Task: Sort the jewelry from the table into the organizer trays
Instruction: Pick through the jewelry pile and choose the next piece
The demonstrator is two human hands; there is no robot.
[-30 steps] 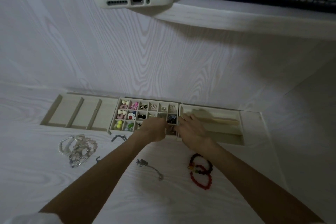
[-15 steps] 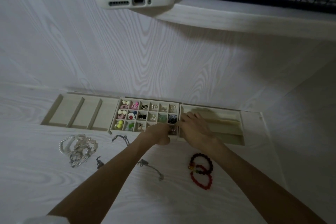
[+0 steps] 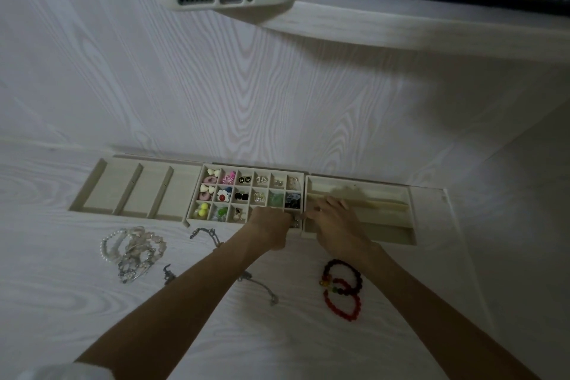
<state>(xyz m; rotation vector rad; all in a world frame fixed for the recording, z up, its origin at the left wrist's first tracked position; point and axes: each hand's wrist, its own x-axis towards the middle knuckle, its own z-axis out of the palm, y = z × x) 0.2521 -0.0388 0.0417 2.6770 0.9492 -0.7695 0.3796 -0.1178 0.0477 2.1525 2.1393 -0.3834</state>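
Fingers: left hand (image 3: 271,227) curled, right hand (image 3: 334,222) loosely bent, contents unclear | grid tray (image 3: 246,194) near-right cell | earrings: tiny, light, slippery; pinch bodies.

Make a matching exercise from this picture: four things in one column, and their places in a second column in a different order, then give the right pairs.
Things
1. red and black bead bracelets
2. pile of pearl and clear bead bracelets
3. tray with long slots
4. yellow beads

Places
A. leftmost of the three trays
B. on the table, left of both forearms
C. front-left compartment of the middle tray
D. on the table, near the right wrist

Pairs: 1-D, 2-B, 3-A, 4-C
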